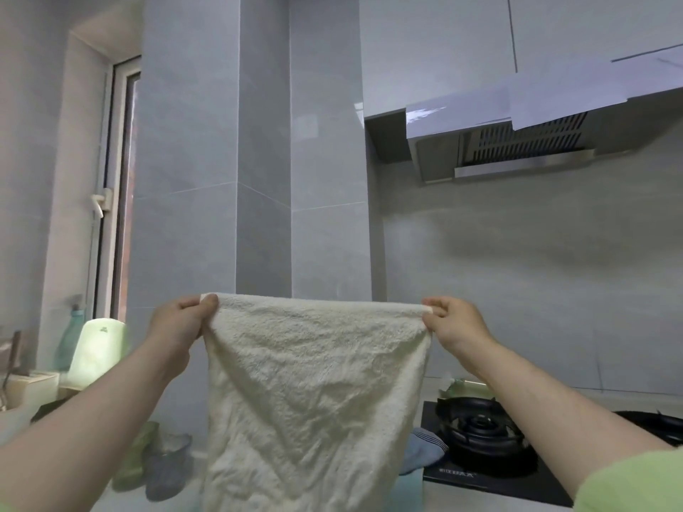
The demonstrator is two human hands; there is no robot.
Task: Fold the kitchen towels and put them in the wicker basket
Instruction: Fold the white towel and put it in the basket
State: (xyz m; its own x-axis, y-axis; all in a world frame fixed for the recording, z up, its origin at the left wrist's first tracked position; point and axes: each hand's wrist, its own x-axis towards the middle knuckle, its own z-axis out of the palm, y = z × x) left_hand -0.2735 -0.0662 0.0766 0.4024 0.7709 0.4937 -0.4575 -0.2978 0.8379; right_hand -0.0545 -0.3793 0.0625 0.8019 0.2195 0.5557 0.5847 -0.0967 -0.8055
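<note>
Left hand (180, 324), right hand (455, 324) pinching towel (314, 386) corners, perhaps cups (168, 465) below

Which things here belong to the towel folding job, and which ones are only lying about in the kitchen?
For the job:
cream towel, pinched at its top corners by the left hand and the right hand
blue cloth beside the gas burner, perhaps another towel

Only lying about:
gas burner
range hood
pale green container
spray bottle

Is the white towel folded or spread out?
Spread out. The left hand and right hand pinch the towel by its top corners; it hangs flat.
</note>
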